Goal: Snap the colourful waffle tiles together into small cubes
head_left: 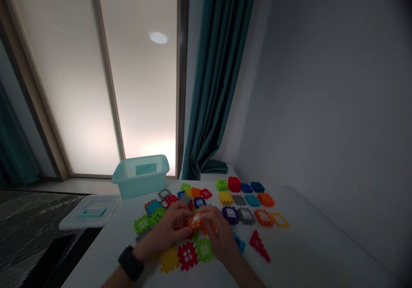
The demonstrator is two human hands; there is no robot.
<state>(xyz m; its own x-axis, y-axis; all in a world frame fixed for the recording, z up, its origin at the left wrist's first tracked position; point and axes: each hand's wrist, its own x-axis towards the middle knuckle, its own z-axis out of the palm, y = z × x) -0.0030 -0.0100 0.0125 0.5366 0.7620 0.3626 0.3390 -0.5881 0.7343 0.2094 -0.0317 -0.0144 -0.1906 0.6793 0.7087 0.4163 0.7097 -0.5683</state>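
Note:
My left hand (165, 232) and my right hand (215, 236) meet low in the middle of a white table (289, 253), above a spread of plastic waffle-style building tiles. My right fingers pinch an orange window tile (195, 222), and the left fingers hold a darker red-orange tile (178, 222) close against it. Whether the two tiles are joined is hidden by my fingers. A red window tile (188, 256) and a green one (205, 250) lie just below my hands. A black smartwatch (130, 262) sits on my left wrist.
Further tiles lie in rows to the right, including a red one (234, 184) and an orange frame (264, 217). A red triangular piece (258, 245) lies near my right hand. A teal plastic bin (140, 176) stands at the far table edge, its lid (90, 211) lying to the left.

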